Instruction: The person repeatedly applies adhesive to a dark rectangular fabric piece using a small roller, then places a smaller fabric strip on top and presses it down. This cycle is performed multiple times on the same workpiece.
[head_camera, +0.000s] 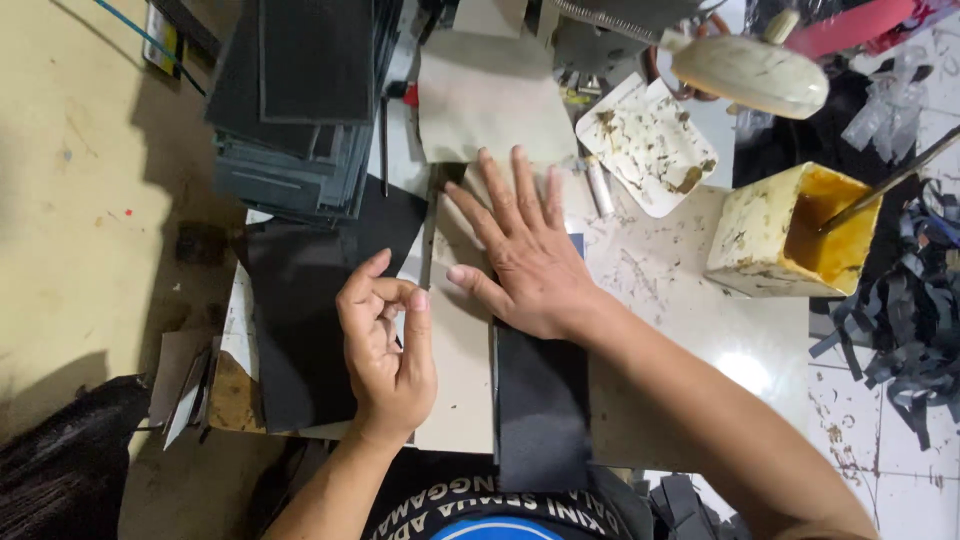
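My right hand (525, 255) lies flat, fingers spread, pressing on a beige sheet (458, 365) on the work surface, its heel resting at the top of a black rectangular strip (541, 400) that runs toward me. My left hand (385, 345) hovers over the seam between the beige sheet and a large black sheet (300, 310), fingers curled, thumb and forefinger pinched together; whether they pinch anything is not visible.
A stack of dark cut panels (295, 100) stands at the back left. A glue-stained tub (785, 235) with a stick in it sits at right, beside a stained white tray (650, 145). Another beige sheet (490, 95) lies behind. Black offcuts (910, 320) pile at far right.
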